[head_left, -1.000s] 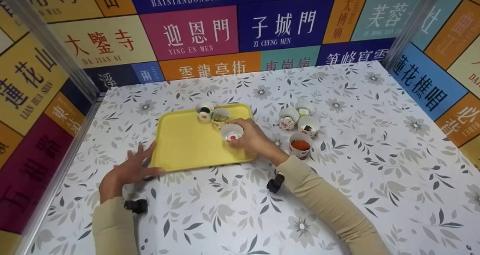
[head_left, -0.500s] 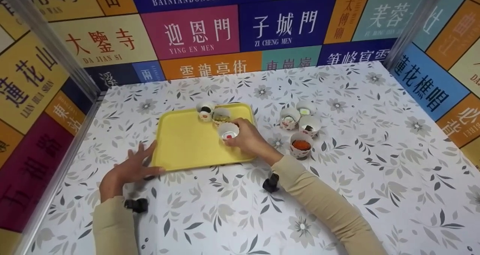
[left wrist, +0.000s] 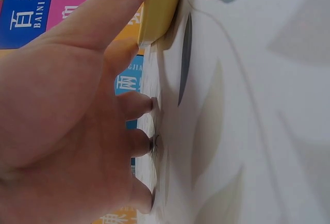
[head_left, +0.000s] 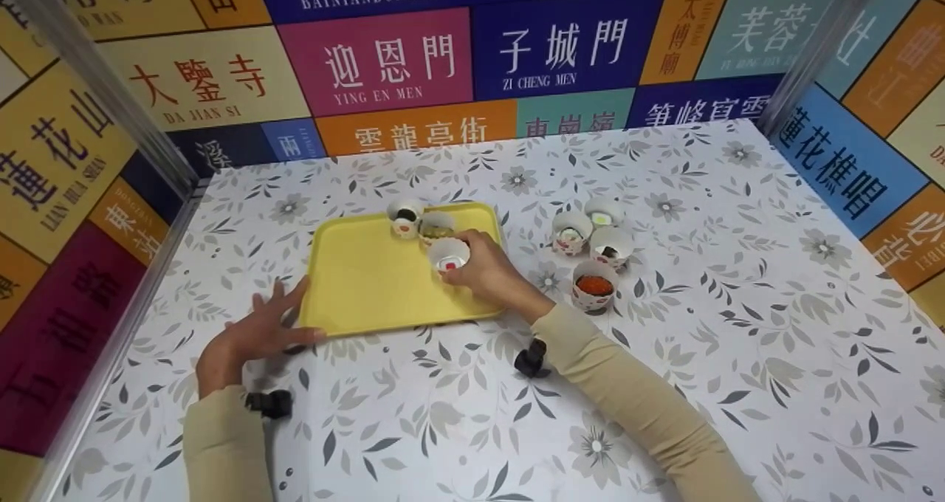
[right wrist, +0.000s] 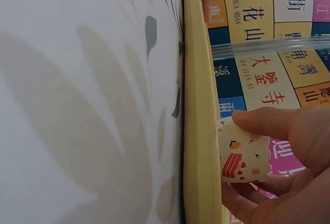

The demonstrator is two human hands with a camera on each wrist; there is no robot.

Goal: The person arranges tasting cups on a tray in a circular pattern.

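My right hand [head_left: 487, 269] grips a white paper cake cup [head_left: 448, 254] by its side, thumb in front and fingers behind. Inside that cup is a small white piece with a red spot; its wall carries a printed cake slice, as the right wrist view shows. The cup is at the right part of a yellow tray [head_left: 369, 288]. Just behind it on the tray stand a cup with greenish-yellow filling [head_left: 438, 229] and a cup with a black-topped piece [head_left: 405, 218]. My left hand [head_left: 262, 328] rests at the tray's front left corner, fingers spread, thumb at the near edge.
Right of the tray on the floral tabletop [head_left: 413, 413] stand several more cups: one with orange-red filling [head_left: 593, 286], one with a dark piece [head_left: 610, 248], one with a pale piece [head_left: 571, 233] and one with a green-and-white piece [head_left: 602, 214]. Colourful panels [head_left: 376, 63] wall the table.
My right hand has shifted the held cup slightly left and back on the tray, up near the greenish-yellow one. The left hand has stayed at the tray's corner.
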